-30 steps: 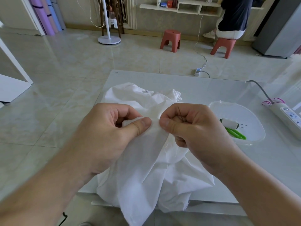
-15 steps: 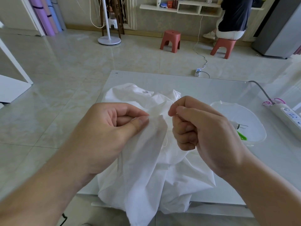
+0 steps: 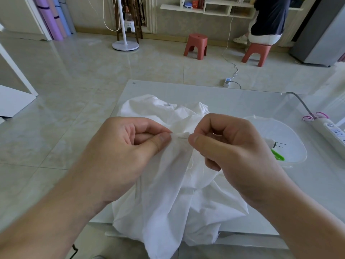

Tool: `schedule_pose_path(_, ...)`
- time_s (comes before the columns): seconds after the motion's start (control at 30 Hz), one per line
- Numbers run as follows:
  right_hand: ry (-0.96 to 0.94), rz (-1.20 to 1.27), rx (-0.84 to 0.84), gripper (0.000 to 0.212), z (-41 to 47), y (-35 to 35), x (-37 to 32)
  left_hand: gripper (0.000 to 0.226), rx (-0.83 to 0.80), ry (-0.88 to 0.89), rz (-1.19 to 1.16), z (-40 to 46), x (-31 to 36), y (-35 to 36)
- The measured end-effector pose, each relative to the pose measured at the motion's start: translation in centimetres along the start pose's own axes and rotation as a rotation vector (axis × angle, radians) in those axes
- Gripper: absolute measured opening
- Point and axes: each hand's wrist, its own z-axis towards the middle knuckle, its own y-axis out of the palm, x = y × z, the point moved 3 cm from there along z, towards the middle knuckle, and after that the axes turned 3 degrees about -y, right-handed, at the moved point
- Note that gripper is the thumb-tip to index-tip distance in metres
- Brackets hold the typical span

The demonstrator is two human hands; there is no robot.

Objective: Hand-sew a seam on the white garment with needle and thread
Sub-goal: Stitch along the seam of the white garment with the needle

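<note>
Right now my left hand [image 3: 119,156] is curled, thumb and forefinger pinching a small fold of the white garment [image 3: 168,193] at the middle of the view. My right hand [image 3: 233,156] faces it from three o'clock, its fingers [image 3: 197,140] also curled, thumb tip pressed toward the forefinger just beside that same fold. A thin bright sliver shows between the two thumbs and looks like the needle [image 3: 183,137], but it is too fine for me to say surely that my right thumb and forefinger pinch it. A faint pale thread [image 3: 191,164] hangs below my right hand against the cloth.

The garment is thin, soft woven cloth, matte and crumpled, heaped on the worktop [image 3: 233,101] toward twelve o'clock and draping over the near edge at six o'clock in long loose folds.

The worktop is smooth, pale and glossy, with a straight far edge. At three o'clock, well apart from the cloth, sits a shallow round dish [image 3: 291,131] of clear plastic, holding a small white object with thin dark pins and something bright green, partly hidden behind my right hand. Farther toward two o'clock lies a white power strip [image 3: 330,129] with a grey cable and a pink loop near its end.
</note>
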Motion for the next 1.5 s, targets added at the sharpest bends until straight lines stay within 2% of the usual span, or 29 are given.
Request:
schedule_pose_path(0.13, -0.018, -0.004, -0.033, 0.016, -0.13, 0.34, -0.41, 0.017, -0.001, 0.008, 0.006, 0.04, -0.10, 0.03)
schedule_pose_path(0.37, 0.058, 0.054, -0.065, 0.022, -0.36, 0.61, -0.54, 0.019, -0.025, 0.017, 0.024, -0.14, 0.05, -0.01)
schedule_pose_path(1.27, 0.061, 0.036, -0.011, 0.013, 0.02, 0.66, 0.08, 0.018, -0.029, 0.057, 0.090, -0.28, 0.03, -0.01)
schedule_pose_path(1.5, 0.062, -0.027, 0.013, 0.016, -0.07, 0.66, 0.15, 0.015, 0.014, 0.075, 0.239, -0.63, 0.18, 0.13)
